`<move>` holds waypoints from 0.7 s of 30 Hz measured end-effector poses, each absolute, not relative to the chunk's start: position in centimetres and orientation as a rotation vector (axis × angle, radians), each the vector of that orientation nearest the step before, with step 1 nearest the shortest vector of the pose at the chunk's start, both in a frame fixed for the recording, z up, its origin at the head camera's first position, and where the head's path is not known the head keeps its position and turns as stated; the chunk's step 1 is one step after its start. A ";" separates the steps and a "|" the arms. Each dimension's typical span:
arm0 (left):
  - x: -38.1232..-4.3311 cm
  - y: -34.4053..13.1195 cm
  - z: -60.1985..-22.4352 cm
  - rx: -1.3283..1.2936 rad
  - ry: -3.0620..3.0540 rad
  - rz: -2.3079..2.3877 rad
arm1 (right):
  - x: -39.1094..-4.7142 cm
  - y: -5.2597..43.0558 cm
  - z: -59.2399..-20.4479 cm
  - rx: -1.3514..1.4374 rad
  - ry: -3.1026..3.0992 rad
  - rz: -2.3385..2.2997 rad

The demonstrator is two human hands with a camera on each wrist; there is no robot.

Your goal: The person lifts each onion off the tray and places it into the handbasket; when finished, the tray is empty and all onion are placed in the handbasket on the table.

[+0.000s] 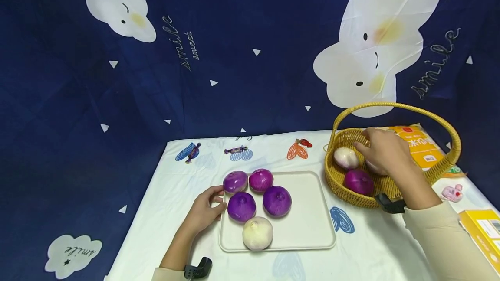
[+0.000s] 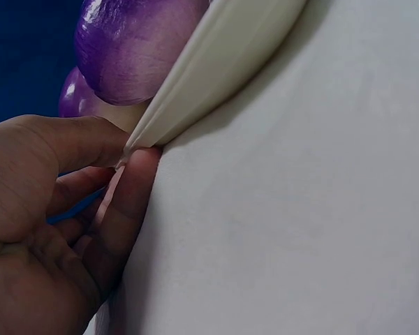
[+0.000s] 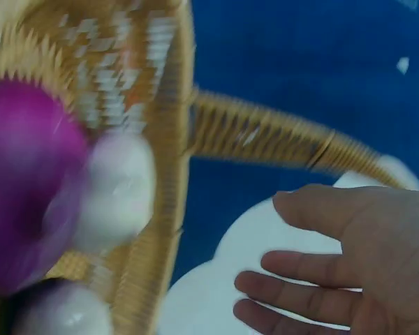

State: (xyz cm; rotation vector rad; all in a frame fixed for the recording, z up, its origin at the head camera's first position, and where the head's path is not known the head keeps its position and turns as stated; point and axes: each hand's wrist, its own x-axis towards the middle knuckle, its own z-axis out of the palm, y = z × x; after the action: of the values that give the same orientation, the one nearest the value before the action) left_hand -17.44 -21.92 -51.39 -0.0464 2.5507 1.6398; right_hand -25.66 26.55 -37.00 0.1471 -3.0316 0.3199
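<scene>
My left hand (image 1: 205, 208) pinches the left rim of a cream rectangular tray (image 1: 306, 216), thumb on one side and finger on the other in the left wrist view. On the tray's left half sit several purple onions (image 1: 241, 207) and one white onion (image 1: 258, 233). My right hand (image 1: 386, 148) is over the wicker basket (image 1: 332, 181), fingers apart with nothing between them in the right wrist view. Inside the basket lie a white onion (image 1: 346, 158), a purple onion (image 1: 359, 181) and another pale onion (image 1: 373, 168), partly hidden by the hand.
The basket's tall handle (image 1: 394, 105) arches over the right hand. Behind the basket lies an orange packet (image 1: 419, 146); a yellow box (image 1: 484, 233) sits at the right edge. Wrapped candies (image 1: 236, 150) lie along the back of the white-covered table (image 1: 156, 216).
</scene>
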 end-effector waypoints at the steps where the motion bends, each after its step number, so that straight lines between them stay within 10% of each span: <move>1: -17.5 -22.0 -51.4 -0.046 2.549 1.643 | -25.3 25.9 -36.6 0.188 -3.003 0.311; 21: -17.6 -22.0 -51.3 -0.024 2.537 1.667 | -19.0 11.9 -44.7 1.470 -2.809 0.687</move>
State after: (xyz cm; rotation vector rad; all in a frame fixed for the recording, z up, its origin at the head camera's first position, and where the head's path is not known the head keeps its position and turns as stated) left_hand -17.57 -22.05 -51.29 -0.0243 2.5368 1.6672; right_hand -18.98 11.92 -44.71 1.4700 -2.8092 0.6871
